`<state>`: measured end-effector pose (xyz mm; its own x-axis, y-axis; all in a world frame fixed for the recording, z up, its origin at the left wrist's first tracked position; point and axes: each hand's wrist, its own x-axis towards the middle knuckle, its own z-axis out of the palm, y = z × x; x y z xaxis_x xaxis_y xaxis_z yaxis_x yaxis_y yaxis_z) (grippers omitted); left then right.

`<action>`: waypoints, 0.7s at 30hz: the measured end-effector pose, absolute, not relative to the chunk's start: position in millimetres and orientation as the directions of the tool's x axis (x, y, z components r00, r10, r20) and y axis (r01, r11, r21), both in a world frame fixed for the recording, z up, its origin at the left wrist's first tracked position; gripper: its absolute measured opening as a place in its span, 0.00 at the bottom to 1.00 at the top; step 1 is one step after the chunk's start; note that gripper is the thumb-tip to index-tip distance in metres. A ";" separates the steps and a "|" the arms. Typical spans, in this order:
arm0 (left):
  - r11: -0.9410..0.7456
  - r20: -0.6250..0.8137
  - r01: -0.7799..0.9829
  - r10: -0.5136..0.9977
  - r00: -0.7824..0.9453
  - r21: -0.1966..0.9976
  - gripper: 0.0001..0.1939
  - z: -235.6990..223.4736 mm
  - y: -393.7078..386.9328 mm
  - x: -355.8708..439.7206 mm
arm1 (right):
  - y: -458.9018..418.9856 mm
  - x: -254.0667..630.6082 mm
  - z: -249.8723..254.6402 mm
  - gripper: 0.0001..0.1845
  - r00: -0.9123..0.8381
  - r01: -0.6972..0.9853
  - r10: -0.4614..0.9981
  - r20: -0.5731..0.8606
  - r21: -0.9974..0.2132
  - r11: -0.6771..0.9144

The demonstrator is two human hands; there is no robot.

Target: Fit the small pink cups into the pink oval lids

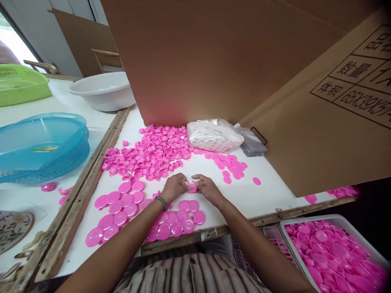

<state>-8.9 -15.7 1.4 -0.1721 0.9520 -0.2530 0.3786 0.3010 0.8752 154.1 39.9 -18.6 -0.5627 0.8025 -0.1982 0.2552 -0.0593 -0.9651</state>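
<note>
Left hand (174,187) and right hand (207,188) part-closed, fingertips pinching pink disc (192,187); bare white table (253,199) right, wooden edge (259,220) nearer body.

My white table (253,199) has a rough wooden edge (262,221) along the side nearest me. A big heap of small pink cups (159,150) lies on it, toward my left, in front of the standing cardboard (195,65). Right beside the heap sits a clear bag (215,135) of pale pieces, and next to that a stack of what look like clear plastic sleeves (252,141), though I can't quite tell. Thin pink discs (233,166) trail in front of the bag, and nearer me are loose groups of pink plates (116,206).
</note>
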 end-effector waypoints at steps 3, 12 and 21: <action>0.457 -0.412 0.277 0.887 -0.207 0.845 0.17 9.0 -10.6 -9.4 | 40.1 156.4 -13.7 0.17 -0.669 0.305 0.742 0.045 -0.893 0.330; 0.621 -0.585 0.133 0.777 -0.233 0.772 0.13 6.4 4.5 -11.2 | 57.3 135.9 8.2 0.04 -0.870 0.459 0.488 -0.072 -0.480 0.747; 0.521 -0.464 0.162 0.836 -0.294 0.838 0.12 4.4 0.3 -10.4 | 44.4 135.9 7.6 0.12 -0.740 0.623 0.672 -0.016 -0.392 0.677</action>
<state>-10.4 0.3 4.4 -0.2937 0.8359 -0.4636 0.1616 0.5215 0.8378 135.9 44.4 7.6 -0.7402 0.6722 -0.0164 0.6232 0.6767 -0.3921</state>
